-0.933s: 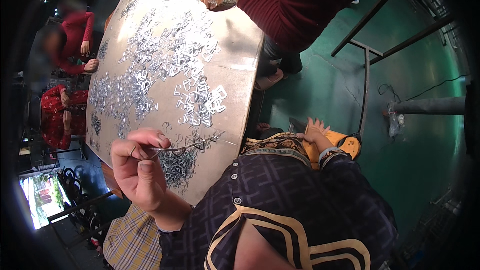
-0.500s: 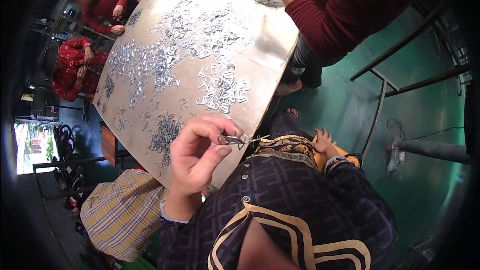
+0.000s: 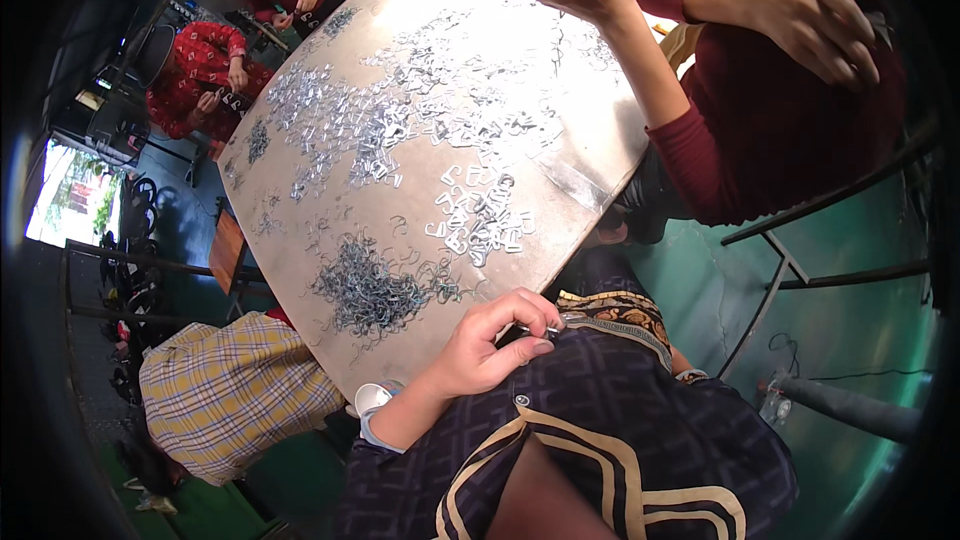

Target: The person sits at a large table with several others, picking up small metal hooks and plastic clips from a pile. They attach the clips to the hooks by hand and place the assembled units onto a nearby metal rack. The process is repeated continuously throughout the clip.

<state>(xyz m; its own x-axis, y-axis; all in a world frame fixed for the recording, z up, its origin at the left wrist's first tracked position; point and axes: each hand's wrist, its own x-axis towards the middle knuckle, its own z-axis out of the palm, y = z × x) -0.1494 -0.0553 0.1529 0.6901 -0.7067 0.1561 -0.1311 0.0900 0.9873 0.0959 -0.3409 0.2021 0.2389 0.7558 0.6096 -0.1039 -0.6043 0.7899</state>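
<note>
My left hand is low over my lap, just off the table's near edge, with thumb and fingers pinched together. Between the fingertips sits a small metal hook, mostly hidden by the fingers. Of my right arm only a bit of wrist shows beside my patterned trousers; its fingers are out of sight. Nearest on the table lie a heap of thin, dark curved wire pieces and a cluster of flat silver hooks.
More silver pieces spread across the table. At the right a co-worker in a maroon top reaches over it; two others in red sit at the far left. A yellow plaid cloth and a white cup are at the near left.
My left hand has dropped toward my lap, still pinching the metal. My right hand, spread open before, has gone out of sight. The view has shifted, and the maroon-sleeved co-worker's hands now show.
</note>
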